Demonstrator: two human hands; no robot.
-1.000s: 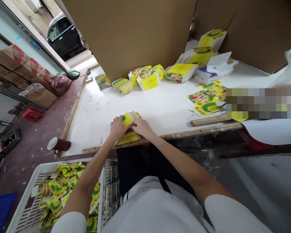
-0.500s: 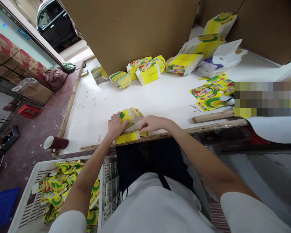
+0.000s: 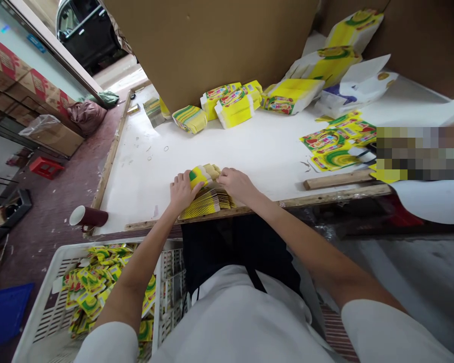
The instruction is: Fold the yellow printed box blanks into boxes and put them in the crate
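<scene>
My left hand [image 3: 181, 193] is wrapped round a bundle of flat yellow cartons [image 3: 200, 175] at the table's front edge, its thumb lying across them. Nearer to me, the fanned part of the bundle [image 3: 203, 204] leans in a row of many thin edges along the wooden strip. At the right end of the bundle, my right hand [image 3: 237, 184] is closed, with bent fingers pinching the carton flaps. Its fingertips are partly hidden.
Bundles of yellow cartons [image 3: 234, 109] stand along a large cardboard box [image 3: 219, 45]. Loose flat cartons [image 3: 335, 146] lie to the right, near a blurred-out person's white sleeve [image 3: 431, 201]. A mug [image 3: 94, 217] sits at the left corner. Below is a white crate [image 3: 53, 297] of cartons.
The near part of the bundle has spread into a fan of edges. My right hand has moved slightly up, from the near flaps to the far ones. My left hand keeps its hold.
</scene>
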